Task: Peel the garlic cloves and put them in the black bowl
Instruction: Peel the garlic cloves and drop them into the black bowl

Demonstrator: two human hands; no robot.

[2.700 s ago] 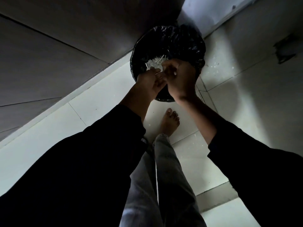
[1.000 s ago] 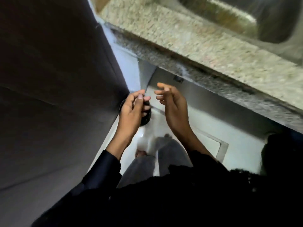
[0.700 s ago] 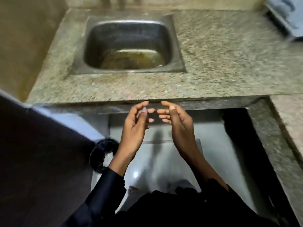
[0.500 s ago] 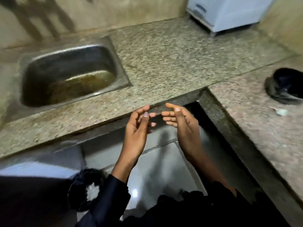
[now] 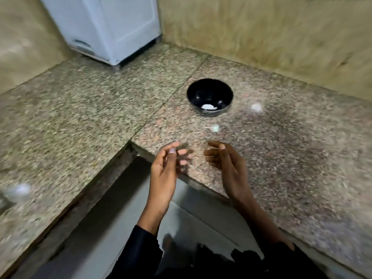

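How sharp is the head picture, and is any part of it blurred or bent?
Head view: motion blur smears the left hand, the pale pieces beside the black bowl and the counter edges; the wide lens tilts the white appliance; light is dim.

A speckled grey-brown granite surface (image 5: 84, 109) runs in an L round an inner corner, with a thin seam crossing it diagonally from the far wall toward that corner. Behind it rise mottled yellowish-tan walls (image 5: 261, 33), meeting at the back. A pale blue-white boxy appliance (image 5: 108, 27) stands on the surface in the far left corner, tilted by the wide lens. Below the inner edge lies a light grey tiled floor (image 5: 128, 228). The light is dim and even, and the edges of the view are blurred.
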